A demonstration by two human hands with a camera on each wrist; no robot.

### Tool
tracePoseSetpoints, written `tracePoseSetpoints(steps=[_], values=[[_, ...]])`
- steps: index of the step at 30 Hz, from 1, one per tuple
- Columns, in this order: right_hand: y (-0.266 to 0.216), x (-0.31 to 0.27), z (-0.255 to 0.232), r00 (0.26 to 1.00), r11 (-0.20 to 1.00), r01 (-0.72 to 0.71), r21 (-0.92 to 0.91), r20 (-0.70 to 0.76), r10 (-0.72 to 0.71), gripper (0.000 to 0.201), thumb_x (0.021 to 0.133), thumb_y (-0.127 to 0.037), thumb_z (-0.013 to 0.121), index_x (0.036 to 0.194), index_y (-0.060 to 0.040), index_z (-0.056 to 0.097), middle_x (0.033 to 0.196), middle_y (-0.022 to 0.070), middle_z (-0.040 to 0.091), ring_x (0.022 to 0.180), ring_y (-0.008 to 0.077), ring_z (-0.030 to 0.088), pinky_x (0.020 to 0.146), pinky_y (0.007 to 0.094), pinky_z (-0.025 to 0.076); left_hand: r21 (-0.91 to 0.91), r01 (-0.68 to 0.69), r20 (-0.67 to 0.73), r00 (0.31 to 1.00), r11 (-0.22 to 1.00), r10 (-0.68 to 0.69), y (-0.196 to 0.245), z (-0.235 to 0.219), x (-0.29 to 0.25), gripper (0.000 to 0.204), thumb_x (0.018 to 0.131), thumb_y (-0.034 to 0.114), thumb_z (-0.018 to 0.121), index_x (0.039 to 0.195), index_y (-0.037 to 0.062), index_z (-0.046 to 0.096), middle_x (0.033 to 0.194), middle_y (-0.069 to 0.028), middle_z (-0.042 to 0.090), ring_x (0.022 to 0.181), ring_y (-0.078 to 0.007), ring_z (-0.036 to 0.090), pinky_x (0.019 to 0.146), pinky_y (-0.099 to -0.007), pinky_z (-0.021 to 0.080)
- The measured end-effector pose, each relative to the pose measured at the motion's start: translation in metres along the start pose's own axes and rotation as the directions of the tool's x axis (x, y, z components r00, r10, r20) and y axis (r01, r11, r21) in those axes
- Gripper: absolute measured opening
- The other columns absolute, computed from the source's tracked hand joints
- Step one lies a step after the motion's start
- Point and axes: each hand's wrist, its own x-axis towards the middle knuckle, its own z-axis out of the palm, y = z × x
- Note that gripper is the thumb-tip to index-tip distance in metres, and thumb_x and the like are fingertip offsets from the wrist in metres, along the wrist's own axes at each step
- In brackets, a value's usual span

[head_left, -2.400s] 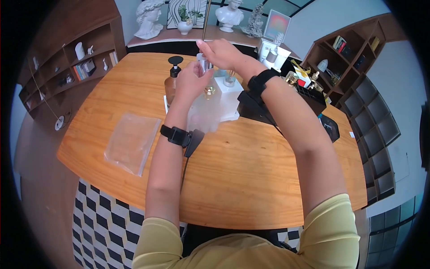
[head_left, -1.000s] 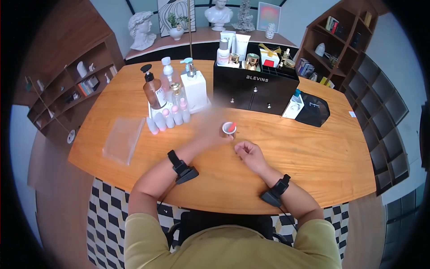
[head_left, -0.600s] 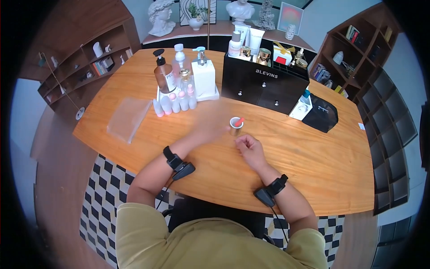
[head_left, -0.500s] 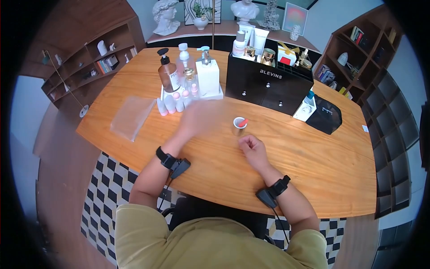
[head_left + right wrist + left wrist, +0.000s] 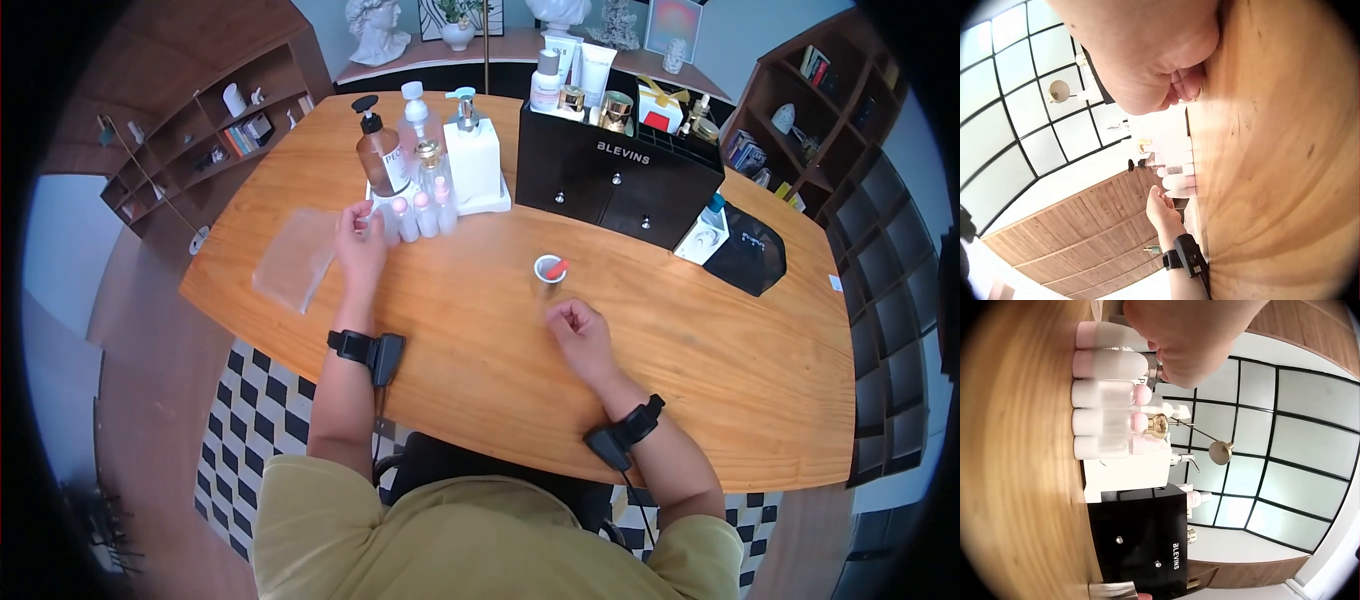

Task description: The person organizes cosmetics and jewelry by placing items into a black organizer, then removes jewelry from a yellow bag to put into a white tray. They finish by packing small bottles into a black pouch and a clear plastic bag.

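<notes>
In the head view my left hand (image 5: 360, 245) is at the left end of a row of small squeeze bottles (image 5: 424, 218) with pink caps or bases. The left wrist view has its fingertips right by the top of the endmost pale bottle (image 5: 1113, 335), which stands upright on the table; the palm hides part of it. A second matching bottle (image 5: 1110, 364) stands beside it. My right hand (image 5: 583, 338) rests on the table with fingers loosely curled and nothing in them. Just beyond it stands a small cup (image 5: 548, 268) with a red object in it.
Behind the bottles, a white tray (image 5: 490, 207) bears a brown pump bottle (image 5: 383, 160) and a white dispenser (image 5: 473, 160). A black drawer box (image 5: 615, 180) stands right of it, with a white carton (image 5: 703, 235) and black pouch (image 5: 750, 250). A clear plastic bag (image 5: 295, 260) lies left.
My left hand has swept left from beside the cup to the end of the bottle row. The right hand stays resting by the cup. The head view has shifted a little.
</notes>
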Motion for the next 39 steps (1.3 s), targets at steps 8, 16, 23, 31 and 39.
tracePoseSetpoints(steps=[8,16,23,31,39], values=[[-0.003,0.000,-0.002,0.999,0.999,-0.038,-0.007,0.018,0.039,0.009,0.092,-0.010,0.058,0.086,-0.0028,0.060,0.071,-0.0057,0.054,0.065,0.0015,0.046,0.058,0.0186,0.039,0.020,-0.070,-0.172,0.982,0.997,0.072,-0.022,-0.011,0.013,0.030,0.081,0.010,0.060,0.109,-0.0009,0.058,0.103,-0.0121,0.059,0.088,-0.0196,0.054,0.079,-0.0328,0.046],[0.001,0.001,-0.004,0.999,1.000,-0.025,-0.005,0.024,0.025,0.010,0.093,-0.011,0.059,0.087,-0.0029,0.061,0.073,-0.0053,0.055,0.066,0.0018,0.047,0.059,0.0181,0.040,0.008,0.172,0.209,0.963,0.985,-0.170,-0.068,-0.004,0.023,0.050,0.077,0.003,0.062,0.123,-0.0032,0.046,0.106,-0.0134,0.058,0.090,-0.0189,0.059,0.071,-0.0298,0.053],[-0.001,-0.001,-0.002,0.999,0.999,-0.044,0.002,0.022,0.044,0.010,0.092,-0.011,0.059,0.088,-0.0026,0.061,0.073,-0.0052,0.055,0.066,0.0019,0.046,0.059,0.0183,0.040,0.070,0.257,0.268,0.926,0.964,-0.266,-0.061,-0.012,0.021,0.053,0.074,0.006,0.067,0.122,-0.0031,0.049,0.109,-0.0154,0.061,0.095,-0.0209,0.062,0.078,-0.0308,0.052],[-0.001,-0.001,-0.002,1.000,0.999,-0.022,-0.037,0.020,0.023,0.011,0.093,-0.013,0.059,0.088,-0.0040,0.061,0.071,-0.0070,0.053,0.062,0.0003,0.046,0.056,0.0175,0.038,0.337,0.147,0.278,0.928,0.930,-0.247,-0.058,-0.022,0.018,0.061,0.068,0.018,0.078,0.120,-0.0016,0.053,0.105,-0.0155,0.065,0.093,-0.0237,0.064,0.079,-0.0336,0.051],[-0.002,-0.001,-0.002,0.999,0.999,-0.046,-0.012,0.021,0.046,0.010,0.093,-0.011,0.059,0.088,-0.0027,0.062,0.071,-0.0066,0.053,0.064,0.0009,0.045,0.056,0.0180,0.038,0.377,0.157,0.348,0.889,0.913,-0.297,-0.028,-0.032,0.013,0.049,0.072,0.022,0.075,0.113,0.0020,0.060,0.087,-0.0112,0.070,0.082,-0.0210,0.067,0.072,-0.0314,0.051]])
